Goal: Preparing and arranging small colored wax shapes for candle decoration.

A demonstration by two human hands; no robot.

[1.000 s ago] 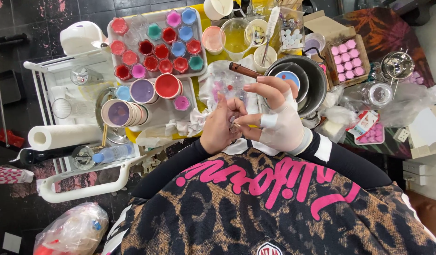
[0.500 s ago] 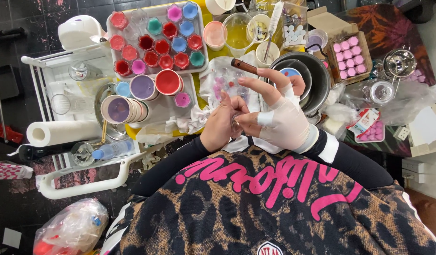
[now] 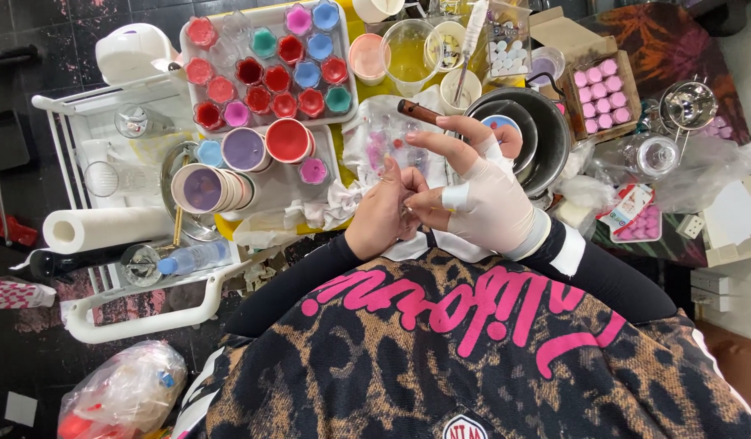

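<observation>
Both hands meet just in front of the chest, over the near edge of a crowded table. The left hand (image 3: 382, 218) is bare and curled shut, its fingertips pressed against the fingers of the right hand (image 3: 483, 203), which wears a pale wrap with white tape on some fingers. Something small seems to be pinched where the two hands touch, but it is too small to make out.

The right hand also grasps a brown stick (image 3: 417, 111). The upper fingers clamp its near end, and the rest points far and left, over a stained crumpled cloth (image 3: 367, 142).

This looks like close finger work on a tiny piece, with the stick parked in the same hand and doing nothing for now. Any further move needs steady fingertips, and the stick's end has to stay clear of the crowded things around it.

To the far left lies a white tray (image 3: 348, 91) of small coloured cups, and nearer is a stack of round tins (image 3: 206, 187). A steel bowl (image 3: 554, 138) sits just right of the hands, with a box of pink pieces (image 3: 607, 93) beyond it. A paper towel roll (image 3: 107, 229) and a water bottle (image 3: 192, 258) lie on a white cart at the left.
</observation>
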